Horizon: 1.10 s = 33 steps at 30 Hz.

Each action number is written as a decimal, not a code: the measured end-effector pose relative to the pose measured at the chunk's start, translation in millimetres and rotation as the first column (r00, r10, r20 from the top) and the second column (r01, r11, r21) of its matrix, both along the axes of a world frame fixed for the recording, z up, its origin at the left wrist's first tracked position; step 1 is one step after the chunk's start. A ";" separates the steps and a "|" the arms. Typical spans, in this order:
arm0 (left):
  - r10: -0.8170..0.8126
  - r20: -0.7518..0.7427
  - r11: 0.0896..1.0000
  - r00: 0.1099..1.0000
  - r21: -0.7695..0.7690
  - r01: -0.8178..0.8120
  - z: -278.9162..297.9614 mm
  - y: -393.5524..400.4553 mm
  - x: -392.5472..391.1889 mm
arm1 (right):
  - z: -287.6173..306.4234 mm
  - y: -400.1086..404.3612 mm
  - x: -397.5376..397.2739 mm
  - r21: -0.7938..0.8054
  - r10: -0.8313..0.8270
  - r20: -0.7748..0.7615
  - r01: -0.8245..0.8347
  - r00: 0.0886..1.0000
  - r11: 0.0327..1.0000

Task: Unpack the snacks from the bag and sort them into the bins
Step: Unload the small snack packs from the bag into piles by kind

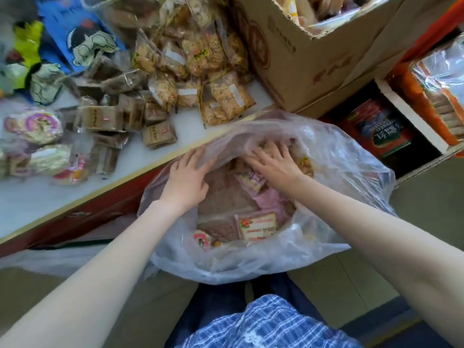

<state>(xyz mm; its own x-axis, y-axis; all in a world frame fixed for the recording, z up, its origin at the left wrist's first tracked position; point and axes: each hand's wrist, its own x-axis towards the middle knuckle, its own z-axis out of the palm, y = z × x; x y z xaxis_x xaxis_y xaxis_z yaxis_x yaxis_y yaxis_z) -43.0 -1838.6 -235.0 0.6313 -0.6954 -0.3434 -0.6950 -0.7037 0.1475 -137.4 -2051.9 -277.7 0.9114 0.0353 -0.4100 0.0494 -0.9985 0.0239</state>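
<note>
We are seeing sorted snack packets [110, 119] lying on the white counter [37, 197] at the left. Our left hand [187, 183] is gripping the clear plastic bag [346, 172] by its rim, while our right hand [275, 163] is reaching inside, fingers spread flat over the remaining snacks [256, 226], grasping nothing.

1. The right hand [273, 164] reaches into the plastic bag [351, 177]; its fingertips blur among the snacks, so any grasp cannot be told.
2. The left hand [187, 183] has its fingertips veiled by the bag's film.
3. The cardboard box [296, 59] is cut off by the top edge.
4. The print on the brown packets [158, 134] is too blurred to read.
</note>
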 end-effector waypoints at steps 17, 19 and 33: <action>0.326 -0.308 0.923 0.894 -0.103 -0.372 -3.3 69.9 -10.9 | 62.7 45.2 13.6 0.673 -0.368 0.232 0.125 0.900 0.729; 0.406 -0.342 0.876 0.847 -0.120 -0.468 0.4 92.4 -8.9 | 79.1 65.0 40.4 0.739 -0.478 0.231 0.167 0.848 0.653; 0.714 -0.555 0.460 0.426 -0.086 -0.883 -7.9 247.1 -21.4 | 81.5 318.2 234.2 0.844 -0.507 -0.433 0.532 0.745 0.062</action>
